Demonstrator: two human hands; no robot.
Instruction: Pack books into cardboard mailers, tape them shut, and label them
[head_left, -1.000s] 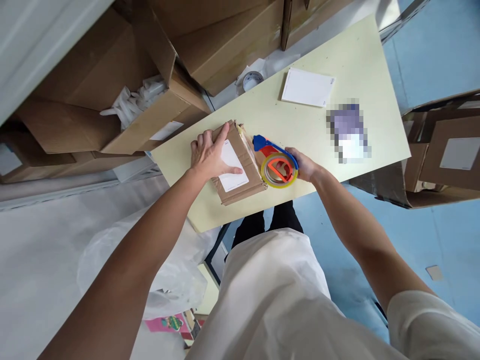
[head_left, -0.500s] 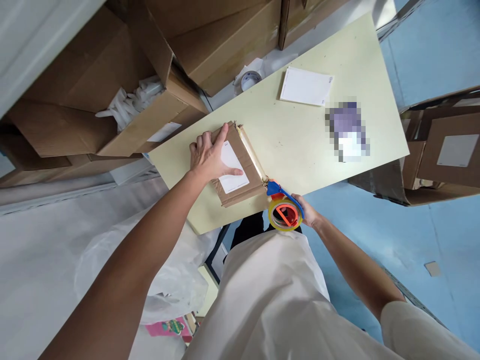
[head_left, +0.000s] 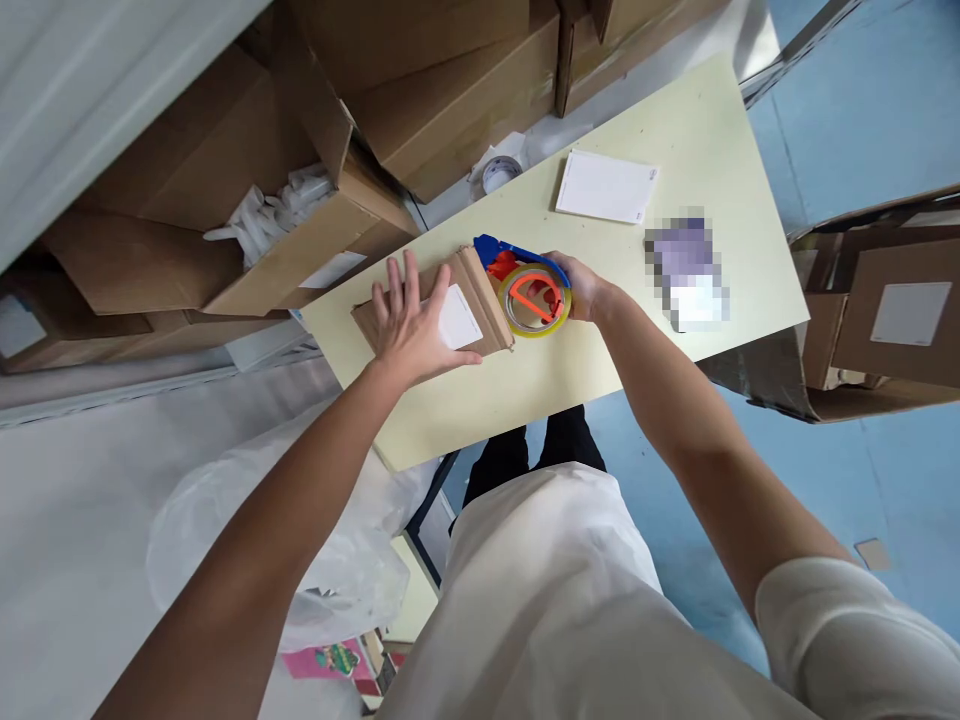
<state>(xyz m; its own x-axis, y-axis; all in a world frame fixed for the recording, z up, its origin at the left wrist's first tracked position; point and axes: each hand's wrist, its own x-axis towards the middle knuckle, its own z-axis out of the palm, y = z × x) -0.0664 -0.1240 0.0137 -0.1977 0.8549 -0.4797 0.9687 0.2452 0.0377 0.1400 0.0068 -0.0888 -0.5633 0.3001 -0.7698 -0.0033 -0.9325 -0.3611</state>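
Observation:
A small brown cardboard parcel (head_left: 465, 290) with a white label (head_left: 457, 316) lies on the pale yellow table (head_left: 600, 290). My left hand (head_left: 409, 320) rests flat on top of it, fingers spread. My right hand (head_left: 581, 288) grips a blue and orange tape dispenser (head_left: 525, 290) with a roll of clear tape. The dispenser's blue head sits against the parcel's far right corner.
A white pad (head_left: 606, 187) and a blurred purple item (head_left: 686, 265) lie further along the table. A tape roll (head_left: 501, 172) sits by the stacked cardboard boxes (head_left: 300, 180) at the back. More boxes (head_left: 885, 310) stand right. A plastic bag (head_left: 330, 560) is below left.
The dispenser went from below the table's near edge back up to the parcel's far corner. The parcel has been turned and shifted left under my left hand.

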